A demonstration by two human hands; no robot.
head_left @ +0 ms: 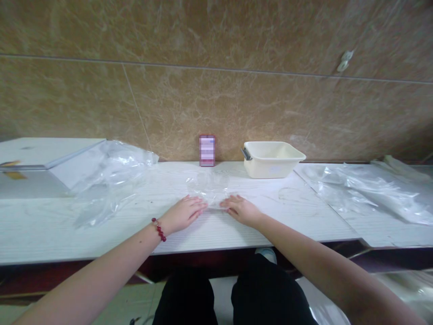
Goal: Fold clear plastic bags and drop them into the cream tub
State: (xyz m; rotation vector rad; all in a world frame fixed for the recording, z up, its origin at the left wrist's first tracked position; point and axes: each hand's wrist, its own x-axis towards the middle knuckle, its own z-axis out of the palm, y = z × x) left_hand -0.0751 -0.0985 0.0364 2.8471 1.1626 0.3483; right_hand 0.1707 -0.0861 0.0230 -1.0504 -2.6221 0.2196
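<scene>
A crinkled clear plastic bag (pixel 212 189) lies on the white tabletop in front of me, its near edge between my two hands. My left hand (pixel 184 213), with a dark red bead bracelet at the wrist, is at the bag's left side, fingers closed on its near edge. Across from it, my right hand (pixel 241 210) has its fingers on the right end of the same edge. The thumbs are partly hidden. Beyond the bag, a phone (pixel 207 151) with a blurred screen stands upright against the wall.
A cream plastic basin (pixel 274 164) with a grey handle stands at the back right. On the left is a white box (pixel 50 155) beside loose clear plastic (pixel 115 176). More plastic bags (pixel 375 189) lie at the far right. The table's front edge (pixel 216 250) runs before my knees.
</scene>
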